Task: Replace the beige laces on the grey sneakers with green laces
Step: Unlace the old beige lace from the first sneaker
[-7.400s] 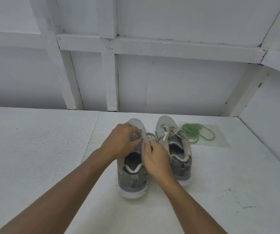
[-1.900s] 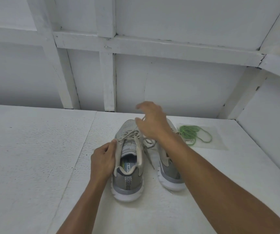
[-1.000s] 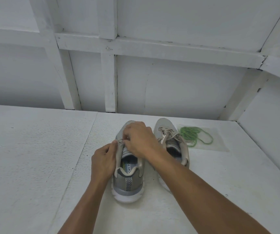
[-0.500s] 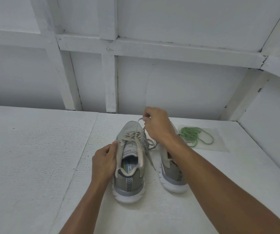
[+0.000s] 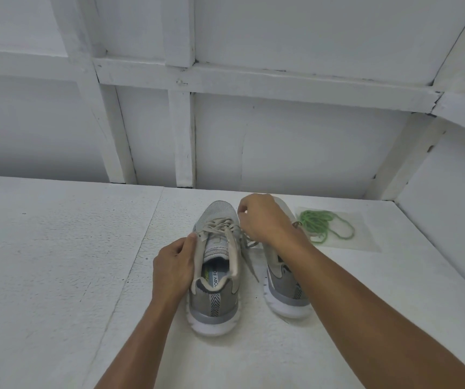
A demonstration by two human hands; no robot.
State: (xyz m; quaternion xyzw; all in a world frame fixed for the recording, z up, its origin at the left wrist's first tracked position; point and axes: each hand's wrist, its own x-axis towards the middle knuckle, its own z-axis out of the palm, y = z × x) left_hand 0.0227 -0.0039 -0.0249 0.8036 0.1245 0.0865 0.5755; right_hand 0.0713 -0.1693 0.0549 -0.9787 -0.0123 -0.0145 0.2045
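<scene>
Fingers (image 5: 243,206) of the right hand (image 5: 268,220) pinch the beige lace (image 5: 220,226) over the left sneaker (image 5: 216,279); the left hand (image 5: 173,268) grips its collar at nine o'clock. Best to pull each crossing straight up, with the shoe braced. The green laces (image 5: 321,226) lie at two o'clock.

— Centre frame, what am I seeing?
— I read the left sneaker (image 5: 220,211) as matt grey knit mesh, its beige laces (image 5: 219,224) as flat woven cloth.
— And right of it?
— The green laces (image 5: 314,223) look like round cord, on clear plastic film (image 5: 366,240); the desk (image 5: 57,248) is rough, chalky white.
</scene>
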